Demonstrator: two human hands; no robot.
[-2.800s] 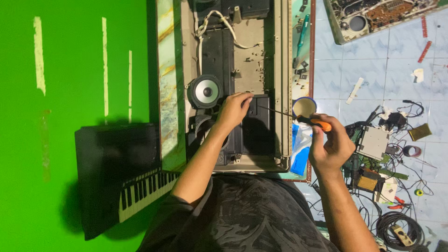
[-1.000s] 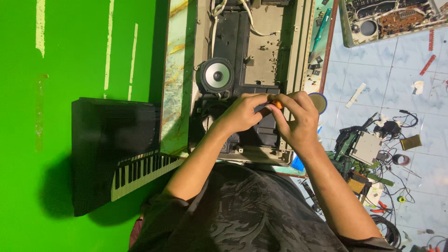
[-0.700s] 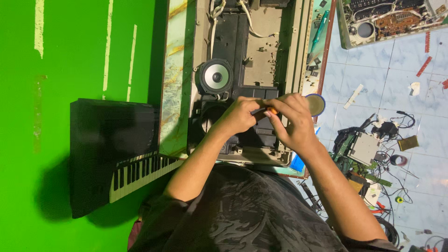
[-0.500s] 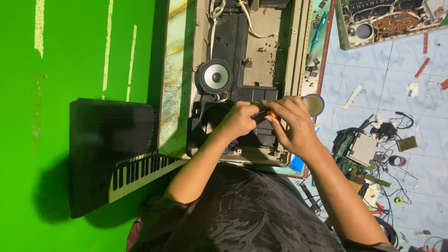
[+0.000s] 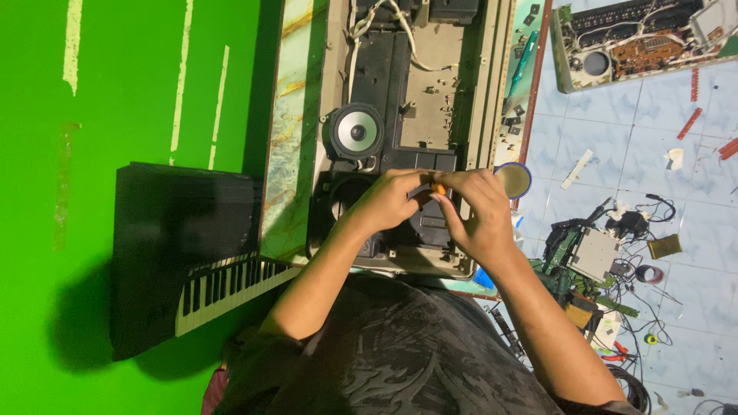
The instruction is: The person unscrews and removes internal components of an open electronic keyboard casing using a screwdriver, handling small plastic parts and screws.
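Observation:
An opened keyboard casing (image 5: 430, 100) lies on a table, its round speaker (image 5: 356, 132) and black inner panels exposed. My left hand (image 5: 384, 201) and my right hand (image 5: 477, 211) meet over the casing just below the speaker. Both close around a screwdriver with an orange handle (image 5: 437, 187), of which only a small orange bit shows between the fingers. The shaft and tip are hidden by my hands.
A round tin (image 5: 513, 180) sits at the table's right edge beside my right hand. A black keyboard (image 5: 192, 261) stands at the left against the green wall. Circuit boards, wires and tools (image 5: 600, 261) litter the tiled floor; another opened unit (image 5: 638, 38) lies top right.
My right hand came in from the tin with the screwdriver and joined my left hand over the casing. In the last second both hands have stayed almost still.

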